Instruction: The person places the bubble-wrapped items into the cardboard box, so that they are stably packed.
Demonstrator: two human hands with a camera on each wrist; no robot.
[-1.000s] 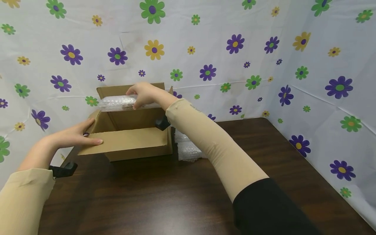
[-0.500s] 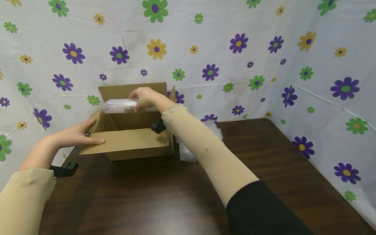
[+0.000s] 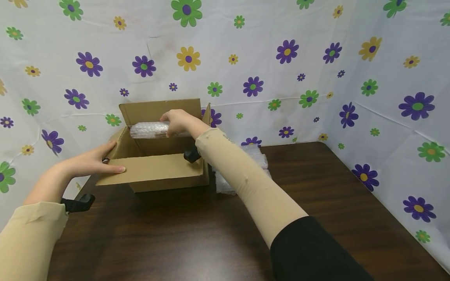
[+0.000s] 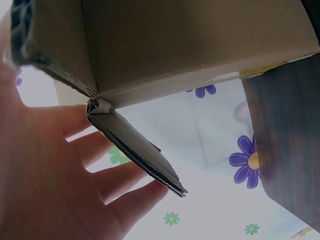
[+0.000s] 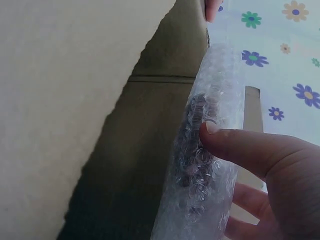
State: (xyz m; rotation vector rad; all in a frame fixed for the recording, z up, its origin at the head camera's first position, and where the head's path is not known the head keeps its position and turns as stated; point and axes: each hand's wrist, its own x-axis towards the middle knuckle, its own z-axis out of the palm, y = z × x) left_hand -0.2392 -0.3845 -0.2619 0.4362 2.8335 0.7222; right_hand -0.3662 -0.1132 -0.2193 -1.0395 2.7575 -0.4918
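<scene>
Person's left hand point(image 3: 92, 160): spread, against carton point(image 3: 158, 168), 11 o'clock | right hand point(image 3: 180, 122): pinching bubble-wrapped pack point(image 3: 147, 130) at carton's mouth

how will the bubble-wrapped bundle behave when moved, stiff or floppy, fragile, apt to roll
The bubble-wrapped bundle is probably fairly stiff: it extends straight beyond the right hand without visible sag. It could be fragile, since it is cushioned in bubbles. Its long, rounded shape might let it roll if pushed.

No legible text anywhere, just a small unreadable marking point(image 3: 227, 137) on the beige right sleeve point(image 3: 247, 181).
</scene>
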